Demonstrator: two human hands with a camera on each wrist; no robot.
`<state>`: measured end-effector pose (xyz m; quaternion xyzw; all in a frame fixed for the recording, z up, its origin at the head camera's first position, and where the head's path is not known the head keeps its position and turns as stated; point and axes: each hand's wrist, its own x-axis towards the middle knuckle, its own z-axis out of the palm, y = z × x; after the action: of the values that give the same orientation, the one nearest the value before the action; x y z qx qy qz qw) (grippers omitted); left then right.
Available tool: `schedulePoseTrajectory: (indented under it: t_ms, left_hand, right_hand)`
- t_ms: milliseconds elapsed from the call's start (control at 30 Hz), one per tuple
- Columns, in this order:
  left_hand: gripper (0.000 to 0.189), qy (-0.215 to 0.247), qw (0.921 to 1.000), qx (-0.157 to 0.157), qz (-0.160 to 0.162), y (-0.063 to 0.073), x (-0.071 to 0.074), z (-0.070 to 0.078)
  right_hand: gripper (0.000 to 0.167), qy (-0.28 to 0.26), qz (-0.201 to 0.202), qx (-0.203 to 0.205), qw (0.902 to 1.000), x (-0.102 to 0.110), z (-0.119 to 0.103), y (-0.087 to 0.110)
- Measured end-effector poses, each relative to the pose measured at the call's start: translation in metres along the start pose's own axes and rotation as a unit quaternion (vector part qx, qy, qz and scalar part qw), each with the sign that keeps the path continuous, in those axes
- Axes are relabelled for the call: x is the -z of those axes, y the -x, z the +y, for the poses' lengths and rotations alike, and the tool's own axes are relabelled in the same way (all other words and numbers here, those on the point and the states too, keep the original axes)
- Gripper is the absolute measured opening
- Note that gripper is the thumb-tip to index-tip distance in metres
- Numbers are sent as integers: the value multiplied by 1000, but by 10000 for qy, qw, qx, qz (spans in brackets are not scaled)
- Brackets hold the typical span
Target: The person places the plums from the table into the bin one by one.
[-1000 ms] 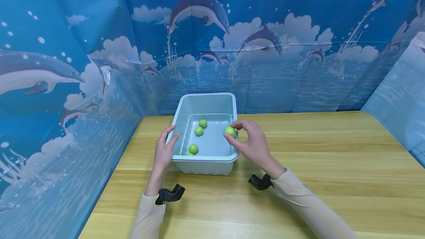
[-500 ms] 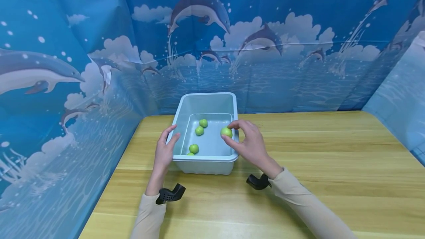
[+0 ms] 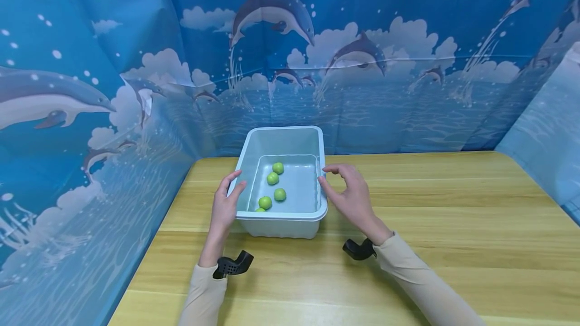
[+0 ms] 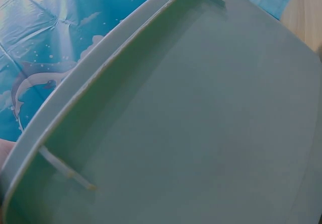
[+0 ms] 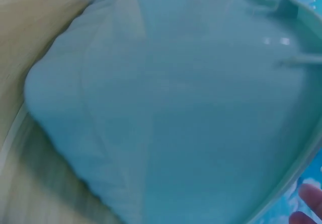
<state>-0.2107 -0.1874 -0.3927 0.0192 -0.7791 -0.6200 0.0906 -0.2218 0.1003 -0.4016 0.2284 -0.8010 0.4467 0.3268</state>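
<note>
A pale blue plastic basin stands on the table, with several small, round, lime-green fruits inside. One green fruit lies on the basin floor towards the front; another green fruit sits beside the near wall. Farther back are two more, close together. My left hand rests at the left rim, thumb and index finger spread over it. At the right rim is my right hand, its thumb and index finger apart with nothing between them. In the right wrist view, fingertips show just beyond the rim.
The wooden table extends to the right of the basin. A blue dolphin-print sheet hangs behind and along the left side. Each wrist carries a black camera mount.
My right hand has let go of a green fruit, which now lies on the basin floor, and has drawn back right to the rim. My left hand has stayed in place.
</note>
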Motion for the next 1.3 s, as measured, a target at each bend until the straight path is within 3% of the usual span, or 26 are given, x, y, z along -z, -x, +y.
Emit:
schedulePoseTrajectory:
  t_ms: [233,433,733,1033,1300]
  left_hand:
    - [47,2,10000,67,16,0,0,0]
    - [47,12,10000,-19,35,0,1,0]
    - [45,-22,10000,68,24,1,1,2]
    - [46,42,10000,28,33,2,0,1]
    - [46,67,10000,-4,33,1,0,0]
  right_hand:
    - [23,327,71,-214,9992,5,29,8]
    - [29,795,-355,-574,9945,12,44,14]
    - [45,1537,-1360,-1263,9705,18,63,26]
    - [48,1741,-1732,-1726,9539,20,76,32]
    - [49,1896,-1923,-1768,9465,19,81,34]
